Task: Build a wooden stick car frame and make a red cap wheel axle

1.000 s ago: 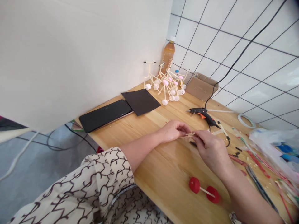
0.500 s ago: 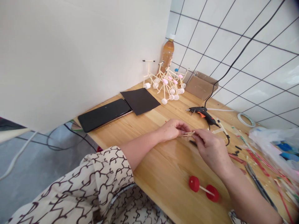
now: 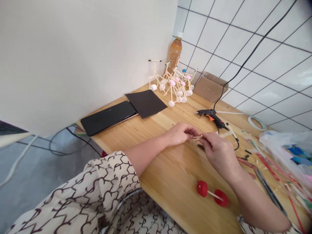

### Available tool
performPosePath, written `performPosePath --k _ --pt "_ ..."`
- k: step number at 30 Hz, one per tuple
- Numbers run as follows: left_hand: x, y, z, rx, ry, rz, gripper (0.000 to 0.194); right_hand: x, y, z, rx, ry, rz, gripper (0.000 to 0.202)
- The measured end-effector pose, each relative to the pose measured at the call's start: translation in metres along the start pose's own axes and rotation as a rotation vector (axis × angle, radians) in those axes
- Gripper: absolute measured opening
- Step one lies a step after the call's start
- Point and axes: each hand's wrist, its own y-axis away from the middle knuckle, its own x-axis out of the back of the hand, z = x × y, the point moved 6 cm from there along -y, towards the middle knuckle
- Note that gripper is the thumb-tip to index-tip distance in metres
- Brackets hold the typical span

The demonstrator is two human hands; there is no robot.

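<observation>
Thin pale wooden sticks (image 3: pixel 197 138) are pinched between my two hands above the wooden table. My left hand (image 3: pixel 181 133) is closed on their left end, fingertips together. From the right, my right hand (image 3: pixel 216 148) grips the other end between thumb and fingers. How the sticks are joined is partly hidden by my fingers. Nearer to me, two red wheels (image 3: pixel 202 188) on a pale stick axle (image 3: pixel 214 195) lie on the table. Beyond my hands rests a black glue gun (image 3: pixel 211 117) with an orange trigger.
Several stick models (image 3: pixel 174 84) with white wheels stand at the back by a tea bottle (image 3: pixel 175 50) and a cardboard box (image 3: pixel 211 87). A phone (image 3: pixel 109 117) and black sheet (image 3: pixel 147 103) lie left. Pliers (image 3: pixel 270 191), a tape roll (image 3: pixel 256 123) and a plastic bag (image 3: pixel 280 146) are right.
My hands stay close together on the sticks, with only a slight shift of the fingers. The whole view has tilted a little, so things sit slightly higher.
</observation>
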Motion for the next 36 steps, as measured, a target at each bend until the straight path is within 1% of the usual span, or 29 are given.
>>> performPosePath --k 8,17,30,31,33,36 --pt "0.0032 0.0005 0.0026 -0.017 -0.059 0.017 0.008 -0.0009 -0.0004 -0.0016 -0.001 0.000 -0.007 0.021" --pt "0.0048 0.0008 0.0068 -0.066 -0.110 0.070 0.011 -0.0003 -0.0018 -0.0036 0.023 0.010 -0.011 0.022" --pt "0.0030 0.0018 0.0053 -0.062 -0.150 0.002 0.005 -0.0005 -0.0012 -0.0019 0.010 0.007 -0.014 0.021" --pt "0.0024 0.0021 0.0053 -0.067 -0.157 0.000 0.007 -0.0009 -0.0009 -0.0013 0.003 0.005 -0.017 0.021" --pt "0.0013 0.0027 0.0052 -0.077 -0.179 0.012 0.012 -0.0021 -0.0004 -0.0004 -0.005 0.005 -0.024 0.021" --pt "0.0005 0.0041 0.0056 -0.089 -0.219 0.062 0.012 -0.0030 -0.0001 0.0001 -0.008 0.006 -0.023 0.020"
